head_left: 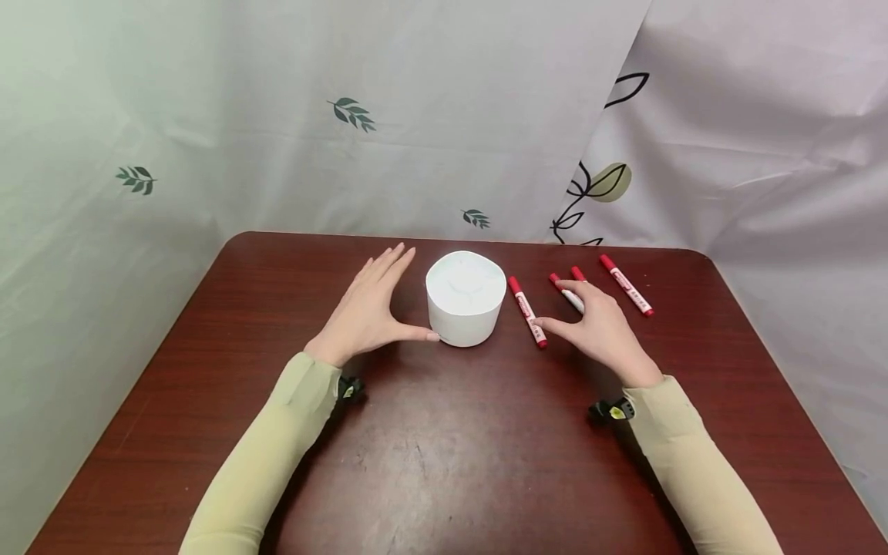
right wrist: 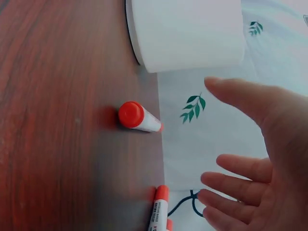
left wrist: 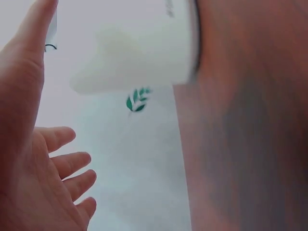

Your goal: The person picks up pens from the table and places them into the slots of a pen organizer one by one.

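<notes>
A white rounded tub-like container [head_left: 465, 308] stands near the back middle of the table. My left hand [head_left: 364, 312] is on its left side, fingers spread and straight, the thumb tip at the container's lower left; whether it touches cannot be told. In the left wrist view the container [left wrist: 130, 43] lies beyond the thumb, and the palm holds nothing. To the right, my right hand [head_left: 600, 324] hovers with parted fingers above red-capped white markers. One marker [head_left: 527, 312] lies between container and right thumb; another marker [head_left: 572, 297] is partly hidden by the fingers.
A further red-capped marker [head_left: 627, 285] lies right of my right hand, and a red marker tip [head_left: 579, 273] shows behind the fingers. The dark red wooden table [head_left: 444, 462] ends at a pale curtain [head_left: 416, 177] with leaf prints.
</notes>
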The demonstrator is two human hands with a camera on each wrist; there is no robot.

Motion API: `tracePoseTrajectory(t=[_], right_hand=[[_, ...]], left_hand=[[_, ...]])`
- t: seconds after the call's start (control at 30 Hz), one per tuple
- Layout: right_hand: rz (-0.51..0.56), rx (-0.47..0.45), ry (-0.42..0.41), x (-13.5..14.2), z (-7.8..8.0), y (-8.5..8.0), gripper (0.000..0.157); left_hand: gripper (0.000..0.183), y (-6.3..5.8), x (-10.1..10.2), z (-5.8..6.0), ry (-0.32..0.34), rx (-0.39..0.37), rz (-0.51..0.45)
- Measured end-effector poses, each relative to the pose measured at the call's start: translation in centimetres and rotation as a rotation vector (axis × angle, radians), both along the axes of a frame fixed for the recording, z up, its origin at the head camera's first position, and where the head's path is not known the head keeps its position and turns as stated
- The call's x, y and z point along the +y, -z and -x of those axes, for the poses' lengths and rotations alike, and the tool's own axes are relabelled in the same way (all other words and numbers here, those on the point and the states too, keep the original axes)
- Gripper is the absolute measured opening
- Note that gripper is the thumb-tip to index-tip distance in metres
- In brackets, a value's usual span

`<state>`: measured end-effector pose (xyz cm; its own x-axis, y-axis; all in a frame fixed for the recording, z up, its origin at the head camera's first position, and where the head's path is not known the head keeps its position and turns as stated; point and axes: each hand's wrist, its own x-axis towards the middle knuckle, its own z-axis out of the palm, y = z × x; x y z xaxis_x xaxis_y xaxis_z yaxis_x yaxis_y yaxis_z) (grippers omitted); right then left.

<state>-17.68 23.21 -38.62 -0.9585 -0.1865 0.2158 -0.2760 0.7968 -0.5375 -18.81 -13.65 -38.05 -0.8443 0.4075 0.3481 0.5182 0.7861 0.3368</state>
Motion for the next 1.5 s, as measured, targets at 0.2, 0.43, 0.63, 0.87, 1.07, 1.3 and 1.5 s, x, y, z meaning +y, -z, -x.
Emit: tracePoseTrajectory(t=[0.2, 0.43, 0.63, 0.87, 1.07, 1.3, 1.5], right_hand=[[0.068, -0.067, -0.011, -0.3, 0.1, 0.5, 0.062], [0.009, -0.147, -0.025, -1.1, 0.1, 1.6, 0.060], [-0.042, -0.143, -0.016, -1.6, 0.1, 2.3, 0.052], [-0.077, -0.138, 0.007, -1.8, 0.4, 3.1, 0.035], [-0.049, -0.105, 0.033, -1.7, 0.5, 3.2, 0.020], [0.035, -0.029, 0.060, -1.4, 0.8, 2.2, 0.016], [0.127, 0.012, 0.108, -0.7, 1.0, 0.0, 0.017]], left_hand=[[0.113, 0.1, 1.6, 1.3, 0.058, -0.198, -0.308], [0.104, 1.1, 2.9, 2.1, 0.112, -0.359, -0.517], [0.107, 1.1, 3.4, 1.6, 0.105, -0.325, -0.524], [0.108, 1.2, 4.0, 1.8, 0.084, -0.285, -0.476], [0.110, 0.9, 4.5, 1.7, 0.036, -0.260, -0.430], [0.110, 0.6, 4.5, 1.7, 0.016, -0.273, -0.408], [0.110, 0.4, 4.4, 1.8, 0.023, -0.267, -0.409]])
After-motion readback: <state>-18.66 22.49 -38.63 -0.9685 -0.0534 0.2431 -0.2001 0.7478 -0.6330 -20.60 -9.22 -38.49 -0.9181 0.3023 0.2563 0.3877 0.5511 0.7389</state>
